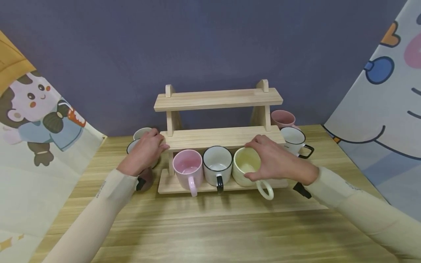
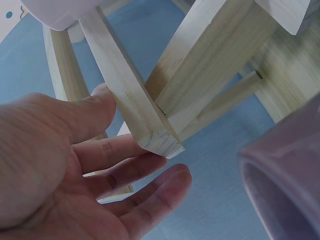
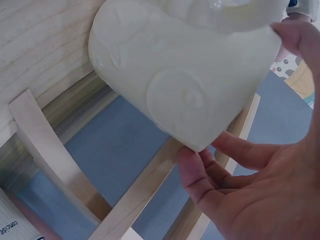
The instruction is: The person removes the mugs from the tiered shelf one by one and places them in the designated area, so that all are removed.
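Note:
A two-tier wooden rack (image 1: pixel 223 137) stands on the table, with mugs along its bottom board. My left hand (image 1: pixel 144 151) grips the left end of its middle shelf. In the left wrist view, the thumb lies against one side of that shelf end (image 2: pixel 127 100) and fingers touch the other. My right hand (image 1: pixel 276 159) holds a pale yellow mug (image 1: pixel 245 177) by the rim, thumb and fingers on opposite sides; the mug's handle (image 1: pixel 267 191) points toward me. Beside it stand a white mug (image 1: pixel 217 166) with black rim and handle, then a pink mug (image 1: pixel 187 164).
Right of the rack are a dark pink mug (image 1: pixel 283 117) and a black-rimmed white mug (image 1: pixel 292 137). More mugs stand on the left, partly hidden by my left arm, including a pale one (image 1: pixel 141 132) and a mauve one (image 2: pixel 285 150). A dark blue backdrop (image 1: pixel 210 47) rises behind.

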